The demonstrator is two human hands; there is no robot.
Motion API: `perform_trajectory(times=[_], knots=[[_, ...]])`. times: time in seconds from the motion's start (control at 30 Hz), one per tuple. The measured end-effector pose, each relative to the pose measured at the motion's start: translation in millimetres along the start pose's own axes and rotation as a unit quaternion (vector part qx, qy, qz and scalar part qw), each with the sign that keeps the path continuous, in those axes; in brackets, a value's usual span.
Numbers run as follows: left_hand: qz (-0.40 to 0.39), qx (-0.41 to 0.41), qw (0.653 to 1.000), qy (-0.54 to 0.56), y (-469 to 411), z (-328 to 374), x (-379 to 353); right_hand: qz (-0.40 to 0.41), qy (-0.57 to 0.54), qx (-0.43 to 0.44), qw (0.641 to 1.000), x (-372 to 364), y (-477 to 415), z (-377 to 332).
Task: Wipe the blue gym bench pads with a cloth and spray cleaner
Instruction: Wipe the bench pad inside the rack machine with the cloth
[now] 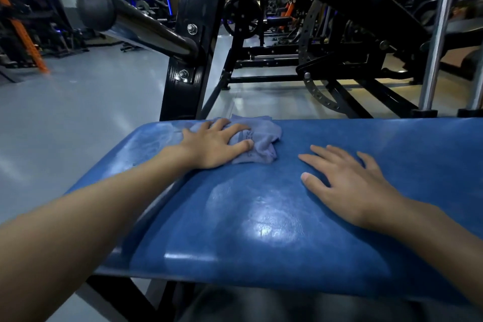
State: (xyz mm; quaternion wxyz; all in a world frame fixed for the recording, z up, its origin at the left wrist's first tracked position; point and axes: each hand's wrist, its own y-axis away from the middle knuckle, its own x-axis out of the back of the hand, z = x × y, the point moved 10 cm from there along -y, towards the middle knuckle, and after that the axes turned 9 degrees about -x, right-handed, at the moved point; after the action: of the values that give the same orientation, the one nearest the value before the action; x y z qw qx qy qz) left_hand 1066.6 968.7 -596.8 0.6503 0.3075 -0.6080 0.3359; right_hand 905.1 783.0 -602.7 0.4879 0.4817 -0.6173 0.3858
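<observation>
I see the left hand (214,144) gripping the cloth (264,136) at the far edge of the pad (261,230). Right hand (350,183) lies flat on it, fingers spread.

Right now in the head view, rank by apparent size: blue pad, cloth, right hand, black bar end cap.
1. blue pad
2. right hand, though nearness inflates it
3. cloth, partly under the left hand
4. black bar end cap

The glossy blue bench pad (261,217) lies flat, with a pale, perhaps damp smear (156,140) at its far-left corner, where the crumpled grey-lilac cloth (264,138) rests.
</observation>
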Motion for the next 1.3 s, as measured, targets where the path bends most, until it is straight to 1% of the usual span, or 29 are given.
perform_trajectory(times=[0.1,0.23,0.37,0.6,0.73,0.8,0.87,0.93,1.0,1.17,1.3], knots=[[-0.009,0.009,1.000,0.005,-24,-8,3,0.002,-0.002,0.000,1.000,1,-1,0],[0.002,0.009,1.000,-0.004,-17,-6,2,-0.002,-0.005,0.002,1.000,1,0,-1],[0.007,0.001,1.000,-0.018,27,8,-3,-0.003,-0.007,0.000,1.000,3,1,-1],[0.029,-0.043,0.998,-0.039,142,50,1,-0.014,0.009,-0.016,1.000,4,3,-2],[0.032,-0.054,0.997,-0.042,170,55,0,0.002,0.018,-0.012,1.000,15,0,-12],[0.030,-0.049,0.998,-0.027,164,51,1,0.012,-0.006,0.006,1.000,17,0,-23],[0.025,-0.039,0.999,-0.017,147,43,1,-0.003,-0.021,0.011,1.000,10,-1,-30],[0.021,-0.031,0.999,-0.013,124,32,0,-0.018,-0.002,0.010,1.000,-2,-2,-32],[0.014,-0.024,1.000,-0.008,94,17,-2,-0.017,0.015,0.012,1.000,-8,-2,-32],[0.001,0.000,1.000,-0.001,16,-20,-1,-0.016,0.014,0.011,1.000,-8,-3,-32],[-0.003,0.025,1.000,0.004,-15,-33,3,-0.011,0.012,0.013,1.000,-8,-5,-31]])
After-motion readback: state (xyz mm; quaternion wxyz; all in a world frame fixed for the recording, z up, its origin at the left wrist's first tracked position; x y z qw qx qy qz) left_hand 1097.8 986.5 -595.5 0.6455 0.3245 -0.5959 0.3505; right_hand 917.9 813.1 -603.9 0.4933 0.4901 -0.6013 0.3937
